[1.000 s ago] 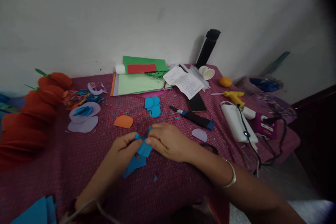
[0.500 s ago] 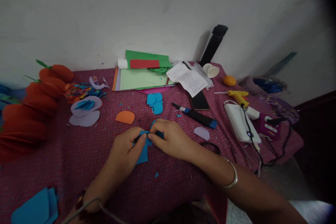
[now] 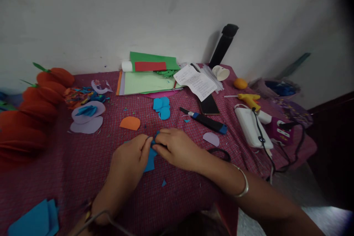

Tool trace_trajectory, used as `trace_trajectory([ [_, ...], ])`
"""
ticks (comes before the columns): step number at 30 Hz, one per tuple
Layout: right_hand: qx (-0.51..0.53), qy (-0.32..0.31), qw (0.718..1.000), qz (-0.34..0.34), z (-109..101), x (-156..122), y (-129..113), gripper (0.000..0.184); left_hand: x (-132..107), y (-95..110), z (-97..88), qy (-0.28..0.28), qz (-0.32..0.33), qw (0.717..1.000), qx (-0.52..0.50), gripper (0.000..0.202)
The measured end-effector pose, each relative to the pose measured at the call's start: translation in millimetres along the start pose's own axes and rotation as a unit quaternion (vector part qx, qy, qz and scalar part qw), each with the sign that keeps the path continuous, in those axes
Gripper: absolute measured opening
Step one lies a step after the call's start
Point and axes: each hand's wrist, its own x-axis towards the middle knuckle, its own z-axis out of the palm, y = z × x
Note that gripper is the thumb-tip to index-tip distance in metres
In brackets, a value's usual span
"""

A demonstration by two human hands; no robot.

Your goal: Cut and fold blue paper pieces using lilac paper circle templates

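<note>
My left hand [image 3: 129,160] and my right hand [image 3: 178,149] meet over the cloth, both closed with thumb and fingers pinched on a small piece of blue paper [image 3: 157,135]. Most of that piece is hidden by the fingers. Under the hands lies more blue paper [image 3: 149,164] with straight cut edges. Just beyond them are an orange paper piece [image 3: 130,123] and several rounded blue paper pieces [image 3: 162,106]. A small blue scrap [image 3: 163,183] lies nearer to me.
A utility knife [image 3: 208,121], a phone [image 3: 209,104] and a yellow glue gun [image 3: 250,100] with a cord lie right. Orange paper pumpkins [image 3: 41,99] line the left, near lilac paper pieces [image 3: 87,125]. Coloured sheets [image 3: 146,84] and a handwritten note [image 3: 196,82] lie at the back.
My left fingers have curled in closer to the right ones, and less of the pinched blue paper shows. The whole view has shifted slightly; the things on the cloth stay put.
</note>
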Motion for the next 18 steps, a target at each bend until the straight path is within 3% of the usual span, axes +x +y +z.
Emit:
trace_trajectory([
  [3, 0.102, 0.018, 0.994, 0.042, 2.6, 1.2, 0.4, 0.022, -1.7, 2.9, -2.6, 0.038, -0.007, 0.998, -0.045, 0.026],
  [5, 0.197, 0.041, 0.977, 0.075, 3.2, 2.2, 1.7, 0.023, -1.2, 2.8, -4.0, 0.027, -0.023, 0.983, -0.182, 0.022],
  [7, 0.287, 0.060, 0.951, 0.099, 2.7, 3.1, 3.1, 0.023, 0.3, 2.5, -3.5, -0.011, -0.064, 0.928, -0.367, 0.018],
  [9, 0.354, 0.071, 0.925, 0.115, 1.4, 3.7, 3.7, 0.024, 1.9, 4.2, -1.0, -0.037, -0.110, 0.850, -0.514, 0.024],
  [10, 0.375, 0.073, 0.916, 0.121, 0.6, 3.9, 3.5, 0.025, 2.4, 5.9, 0.7, -0.039, -0.126, 0.819, -0.559, 0.027],
  [12, 0.395, 0.078, 0.906, 0.128, -0.7, 4.0, 2.4, 0.026, 2.6, 10.1, 4.2, -0.037, -0.144, 0.787, -0.599, 0.025],
  [15, 0.385, 0.099, 0.909, 0.129, -1.4, 3.9, 0.6, 0.028, 1.0, 14.1, 7.9, -0.045, -0.150, 0.783, -0.602, 0.019],
  [18, 0.359, 0.125, 0.916, 0.128, -1.0, 3.7, 0.8, 0.029, -1.7, 12.7, 8.9, -0.054, -0.136, 0.817, -0.558, 0.021],
])
